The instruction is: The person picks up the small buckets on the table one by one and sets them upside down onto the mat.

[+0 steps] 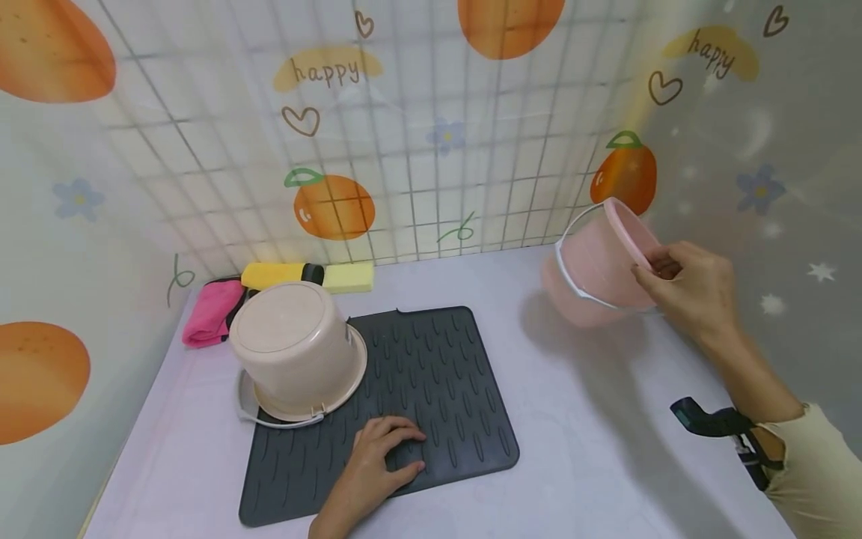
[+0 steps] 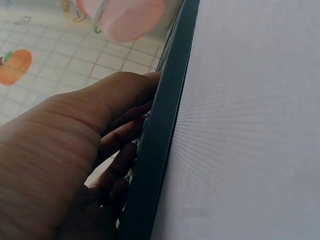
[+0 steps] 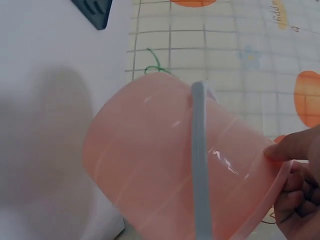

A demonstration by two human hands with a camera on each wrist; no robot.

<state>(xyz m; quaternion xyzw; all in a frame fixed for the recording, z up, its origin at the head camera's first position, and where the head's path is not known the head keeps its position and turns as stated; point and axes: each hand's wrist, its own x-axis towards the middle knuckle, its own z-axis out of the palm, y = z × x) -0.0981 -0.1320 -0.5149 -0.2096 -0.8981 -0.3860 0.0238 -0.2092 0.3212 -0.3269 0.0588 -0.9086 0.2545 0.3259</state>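
Note:
My right hand pinches the rim of a pink bucket, thumb on the outer wall and fingers curled inside the rim. The bucket tilts with its mouth toward the right, above the table, and its pale handle hangs across the side. My left hand rests its fingertips on the dark grey ridged mat, near the front edge, with fingers slightly bent and nothing in them. To its left, a beige bucket stands upside down, partly on the mat, its white handle lying at the rim.
Behind the beige bucket lie a pink cloth, a yellow object with a black end and a pale yellow sponge. A wire grid behind a printed curtain borders the back of the white table.

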